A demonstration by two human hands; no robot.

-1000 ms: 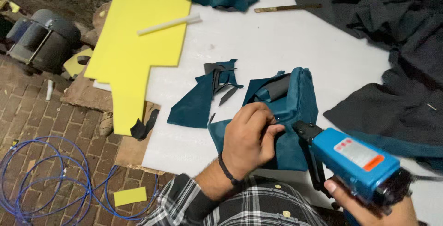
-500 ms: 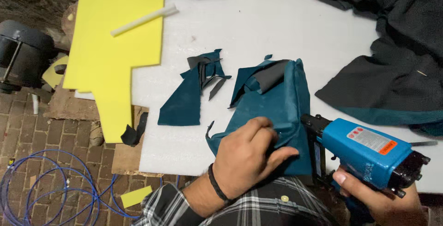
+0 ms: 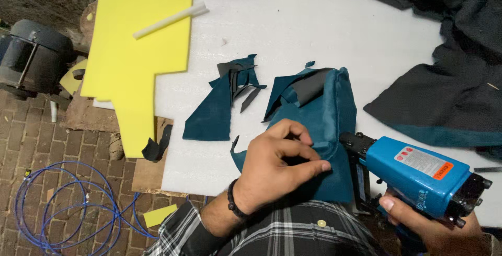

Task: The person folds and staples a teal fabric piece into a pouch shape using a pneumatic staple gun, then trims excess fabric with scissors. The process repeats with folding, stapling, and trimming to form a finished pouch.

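Matt teal velvety cloth piece [image 3: 319,130]; glossy blue plastic stapler [image 3: 418,175] with black metal nose; smooth white foam-like worktop [image 3: 324,36]; matt yellow foam sheet [image 3: 136,52]; dark coarse woven fabric [image 3: 449,78]; rough brick floor [image 3: 31,130].

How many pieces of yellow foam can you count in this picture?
3, possibly more hidden: a large yellow sheet overhanging the white table at top left, a small yellow piece beside the grey motor, and a yellow scrap on the brick floor.
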